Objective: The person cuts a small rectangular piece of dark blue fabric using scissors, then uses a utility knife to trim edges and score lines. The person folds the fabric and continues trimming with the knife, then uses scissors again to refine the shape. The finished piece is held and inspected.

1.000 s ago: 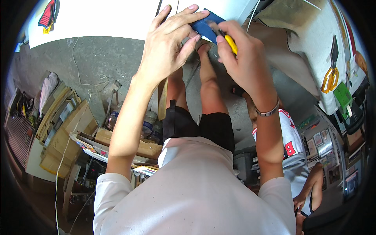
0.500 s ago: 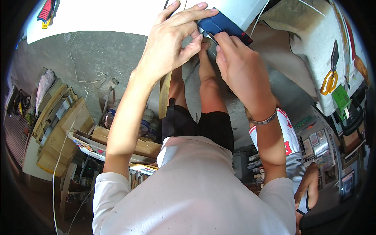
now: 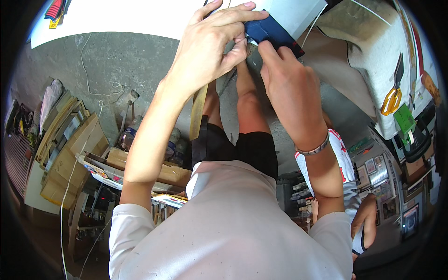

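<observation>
The left hand has its fingers spread over the left end of a dark blue rectangular piece; whether it also pinches it, I cannot tell. The right hand is curled at the piece's near edge, its grasp hidden. A white panel extends left from the 2 hands; orange-handled scissors lie well right.

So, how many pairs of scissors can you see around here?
1. The scissors, with orange handles, lie on the pale surface to the right of your right hand. Others may be hidden in the clutter.
</observation>
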Action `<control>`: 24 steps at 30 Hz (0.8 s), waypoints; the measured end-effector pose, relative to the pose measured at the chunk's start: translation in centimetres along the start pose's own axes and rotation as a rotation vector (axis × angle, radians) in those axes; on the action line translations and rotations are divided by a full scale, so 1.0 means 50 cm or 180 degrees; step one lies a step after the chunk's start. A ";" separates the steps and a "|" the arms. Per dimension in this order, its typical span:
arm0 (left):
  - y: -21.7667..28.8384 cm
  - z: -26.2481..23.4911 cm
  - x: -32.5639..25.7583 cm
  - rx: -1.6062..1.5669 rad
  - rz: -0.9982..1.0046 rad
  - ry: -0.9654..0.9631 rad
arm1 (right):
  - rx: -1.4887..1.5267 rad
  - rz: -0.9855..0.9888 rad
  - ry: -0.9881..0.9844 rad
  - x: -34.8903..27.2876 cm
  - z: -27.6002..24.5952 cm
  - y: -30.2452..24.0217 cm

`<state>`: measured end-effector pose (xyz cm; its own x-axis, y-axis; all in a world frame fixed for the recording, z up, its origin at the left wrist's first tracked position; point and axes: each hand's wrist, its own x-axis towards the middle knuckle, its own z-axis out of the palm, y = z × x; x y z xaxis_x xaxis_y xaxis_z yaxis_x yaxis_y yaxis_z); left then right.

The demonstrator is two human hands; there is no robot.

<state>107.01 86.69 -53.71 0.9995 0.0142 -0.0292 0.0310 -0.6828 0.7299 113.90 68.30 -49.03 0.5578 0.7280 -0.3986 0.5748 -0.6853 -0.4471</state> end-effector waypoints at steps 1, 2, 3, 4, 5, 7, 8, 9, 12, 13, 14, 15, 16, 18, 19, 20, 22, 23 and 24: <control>0.002 0.000 0.002 0.0019 -0.0014 -0.0027 | -0.0070 -0.0060 0.0019 -0.003 -0.005 0.003; 0.004 -0.001 0.004 0.0042 -0.0027 -0.0052 | -0.0139 -0.0122 0.0043 -0.006 -0.008 0.006; 0.005 -0.001 0.006 0.0050 -0.0013 -0.0063 | 0.0011 -0.0051 0.0016 -0.010 -0.010 0.007; 0.006 -0.002 0.008 0.0057 0.0001 -0.0068 | 0.0154 0.0019 -0.0010 -0.014 -0.013 0.009; 0.007 -0.002 0.011 0.0066 0.0018 -0.0069 | 0.0275 0.0137 -0.0084 -0.016 -0.014 0.011; 0.008 -0.002 0.014 0.0026 0.0007 -0.0102 | 0.0330 0.0040 0.0032 -0.014 -0.010 0.015; 0.008 -0.002 0.015 0.0005 0.0005 -0.0124 | 0.0377 0.0016 0.0072 -0.011 -0.007 0.016; 0.009 -0.002 0.016 0.0018 0.0013 -0.0139 | 0.0263 -0.0045 0.0114 -0.008 -0.002 0.017; 0.008 -0.002 0.018 0.0068 0.0039 -0.0179 | 0.0124 -0.0178 0.0221 0.003 0.006 0.021; 0.006 -0.002 0.018 0.0089 0.0058 -0.0181 | 0.0151 -0.0178 0.0234 0.005 0.007 0.020; 0.005 -0.004 0.017 0.0112 0.0075 -0.0181 | 0.0179 -0.0181 0.0246 0.006 0.008 0.018; 0.004 -0.008 0.015 0.0079 0.0062 -0.0191 | 0.0279 -0.0117 0.0193 0.007 0.008 0.015; 0.003 -0.009 0.014 0.0048 0.0047 -0.0202 | 0.0381 -0.0054 0.0138 0.006 0.007 0.014; 0.001 -0.014 0.012 0.0030 0.0041 -0.0213 | 0.0490 0.0002 0.0097 0.008 0.006 0.008; 0.000 -0.015 0.011 0.0042 0.0052 -0.0214 | 0.0498 -0.0003 0.0112 0.009 0.005 0.006; -0.001 -0.015 0.011 0.0054 0.0066 -0.0216 | 0.0504 -0.0006 0.0129 0.010 0.005 0.004; -0.001 -0.016 0.011 0.0070 0.0060 -0.0229 | 0.0488 0.0021 0.0104 0.013 0.004 0.001; -0.002 -0.016 0.011 0.0081 0.0058 -0.0236 | 0.0483 0.0032 0.0094 0.015 0.005 0.001; -0.002 -0.015 0.011 0.0066 0.0060 -0.0236 | 0.0473 0.0036 0.0084 0.016 0.005 0.001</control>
<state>107.57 87.33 -53.28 0.9964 -0.0524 -0.0665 0.0111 -0.6975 0.7165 114.23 68.86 -49.59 0.5805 0.7181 -0.3839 0.4745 -0.6815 -0.5572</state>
